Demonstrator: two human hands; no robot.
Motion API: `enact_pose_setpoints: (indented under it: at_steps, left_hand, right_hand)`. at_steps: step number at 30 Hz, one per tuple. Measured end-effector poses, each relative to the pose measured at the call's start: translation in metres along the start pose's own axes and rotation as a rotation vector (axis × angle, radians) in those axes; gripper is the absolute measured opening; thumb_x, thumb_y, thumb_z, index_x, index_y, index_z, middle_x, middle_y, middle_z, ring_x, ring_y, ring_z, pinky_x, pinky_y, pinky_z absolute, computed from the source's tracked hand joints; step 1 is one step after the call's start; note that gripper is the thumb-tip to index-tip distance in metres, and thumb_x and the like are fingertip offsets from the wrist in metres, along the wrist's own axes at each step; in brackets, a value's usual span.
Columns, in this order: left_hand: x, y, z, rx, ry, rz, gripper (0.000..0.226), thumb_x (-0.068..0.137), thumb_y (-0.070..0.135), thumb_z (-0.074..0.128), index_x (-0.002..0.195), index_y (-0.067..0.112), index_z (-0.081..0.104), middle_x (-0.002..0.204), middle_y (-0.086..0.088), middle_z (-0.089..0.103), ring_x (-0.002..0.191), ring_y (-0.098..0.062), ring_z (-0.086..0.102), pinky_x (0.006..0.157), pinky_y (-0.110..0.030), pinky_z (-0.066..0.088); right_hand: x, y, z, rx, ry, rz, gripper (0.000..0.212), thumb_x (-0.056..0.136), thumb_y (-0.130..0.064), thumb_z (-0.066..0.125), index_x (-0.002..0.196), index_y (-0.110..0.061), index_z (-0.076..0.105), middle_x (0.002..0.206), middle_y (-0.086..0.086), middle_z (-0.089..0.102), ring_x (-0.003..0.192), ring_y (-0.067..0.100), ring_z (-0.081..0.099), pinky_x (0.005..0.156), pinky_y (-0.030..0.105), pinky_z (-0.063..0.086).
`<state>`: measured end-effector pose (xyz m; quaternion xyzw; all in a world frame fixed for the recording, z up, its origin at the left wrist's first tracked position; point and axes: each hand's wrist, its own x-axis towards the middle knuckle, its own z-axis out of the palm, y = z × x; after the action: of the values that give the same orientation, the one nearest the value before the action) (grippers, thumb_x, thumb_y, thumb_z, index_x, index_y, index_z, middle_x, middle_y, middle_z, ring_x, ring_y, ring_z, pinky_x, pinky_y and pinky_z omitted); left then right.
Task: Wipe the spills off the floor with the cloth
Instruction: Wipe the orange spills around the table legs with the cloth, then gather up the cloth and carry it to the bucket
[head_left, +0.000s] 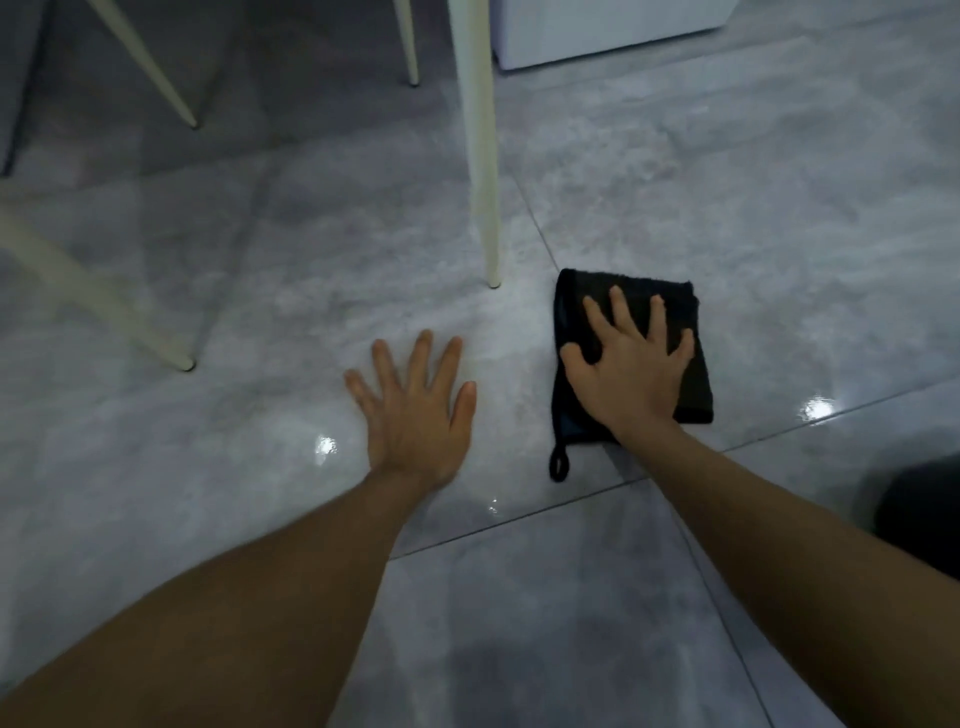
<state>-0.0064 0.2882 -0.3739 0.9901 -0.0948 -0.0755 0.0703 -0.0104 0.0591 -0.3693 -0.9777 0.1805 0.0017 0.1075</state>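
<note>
A folded black cloth (688, 374) with a small hanging loop lies flat on the glossy grey tiled floor (727, 208), right of centre. My right hand (631, 366) presses down on it, fingers spread across its top. My left hand (415, 410) rests palm down on the bare tile to the left of the cloth, fingers apart, holding nothing. A small wet glint (492, 505) shows on the tile between my forearms; other bright spots look like light reflections.
A white furniture leg (480, 156) stands just beyond the cloth's far left corner. More white slanted legs (93, 306) are at the left and back. A white cabinet base (597, 31) sits at the top right. A dark object (919, 514) lies at the right edge.
</note>
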Motion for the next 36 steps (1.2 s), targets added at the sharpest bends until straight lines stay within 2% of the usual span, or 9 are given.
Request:
enact_pose_setpoints:
  at_steps: [7,11,14,18,21,27,30,34,36]
  left_hand:
    - [-0.007,-0.024,0.002,-0.244,0.129,0.009,0.053,0.108,0.029,0.022,0.159,0.016,0.024,0.168,-0.007,0.017,0.156,-0.025,0.008,0.126,-0.041,0.000]
    - [-0.032,-0.046,0.000,-0.082,0.043,-0.134,0.061,0.101,0.054,0.013,0.160,0.038,0.013,0.170,0.001,0.005,0.152,-0.046,-0.006,0.119,-0.063,-0.010]
    - [-0.041,-0.058,-0.003,-0.028,0.016,-0.123,0.058,0.103,0.053,0.015,0.160,0.041,0.009,0.170,0.002,0.004,0.152,-0.047,-0.005,0.115,-0.071,-0.003]
    - [-0.044,-0.091,-0.003,-0.146,0.143,-0.088,0.052,0.107,0.027,0.029,0.159,0.022,0.026,0.167,-0.004,0.022,0.154,-0.027,0.015,0.122,-0.048,0.015]
    - [-0.051,-0.114,0.000,-0.348,0.197,-0.066,0.054,0.102,0.007,0.037,0.155,0.008,0.032,0.163,-0.012,0.029,0.151,-0.026,0.024,0.124,-0.033,0.017]
    - [-0.048,-0.104,-0.024,-0.806,0.194,-0.289,0.047,0.105,0.028,0.040,0.147,0.009,0.047,0.156,-0.002,0.040,0.137,-0.003,0.032,0.105,0.001,0.011]
    - [-0.042,-0.100,-0.030,-0.736,0.125,-0.270,0.063,0.092,0.045,0.057,0.142,0.009,0.048,0.147,-0.002,0.041,0.135,-0.014,0.037,0.112,-0.018,0.025]
    - [-0.034,-0.092,-0.035,-0.468,0.071,-0.262,0.063,0.079,0.053,0.069,0.122,0.011,0.052,0.127,-0.006,0.046,0.125,-0.025,0.039,0.109,-0.034,0.033]
    - [-0.031,-0.082,-0.042,-0.422,0.036,-0.280,0.050,0.080,0.048,0.066,0.115,0.015,0.049,0.122,-0.006,0.050,0.123,-0.026,0.039,0.108,-0.037,0.033]
  right_hand:
    - [-0.077,-0.043,0.013,0.003,-0.025,-0.390,0.063,0.089,-0.058,0.041,0.150,-0.039,0.042,0.162,-0.006,0.033,0.153,0.032,0.016,0.118,0.065,0.012]
    - [-0.079,-0.038,0.013,0.007,-0.041,-0.392,0.064,0.087,-0.060,0.042,0.147,-0.039,0.047,0.160,-0.007,0.036,0.152,0.030,0.019,0.118,0.064,0.013]
    - [-0.047,-0.083,0.022,-0.002,-0.026,-0.260,0.067,0.088,-0.062,0.038,0.151,-0.039,0.041,0.164,-0.006,0.030,0.153,0.032,0.013,0.117,0.066,0.010]
    - [-0.045,-0.157,0.039,0.008,-0.039,-0.345,0.067,0.090,-0.061,0.038,0.152,-0.037,0.040,0.164,-0.002,0.029,0.152,0.037,0.014,0.116,0.068,0.009]
    - [-0.090,-0.169,0.043,0.024,-0.053,-0.506,0.066,0.089,-0.059,0.038,0.151,-0.037,0.042,0.163,-0.002,0.033,0.152,0.036,0.018,0.117,0.068,0.009]
    - [-0.121,-0.159,0.032,0.185,-0.056,-0.499,0.053,0.090,-0.061,0.041,0.135,-0.040,0.059,0.153,-0.012,0.047,0.148,0.028,0.029,0.114,0.056,0.018]
    - [-0.090,-0.163,0.022,0.367,0.056,-0.401,0.038,0.090,-0.051,0.051,0.116,-0.031,0.070,0.127,-0.009,0.065,0.125,0.026,0.049,0.092,0.041,0.028]
    - [-0.050,-0.165,0.030,0.178,-0.012,-0.334,0.055,0.094,-0.052,0.051,0.141,-0.023,0.052,0.146,0.005,0.048,0.137,0.032,0.035,0.102,0.049,0.028]
    - [-0.050,-0.164,0.036,0.112,-0.034,-0.379,0.049,0.097,-0.052,0.048,0.132,-0.019,0.059,0.133,0.010,0.055,0.125,0.034,0.043,0.096,0.047,0.032]
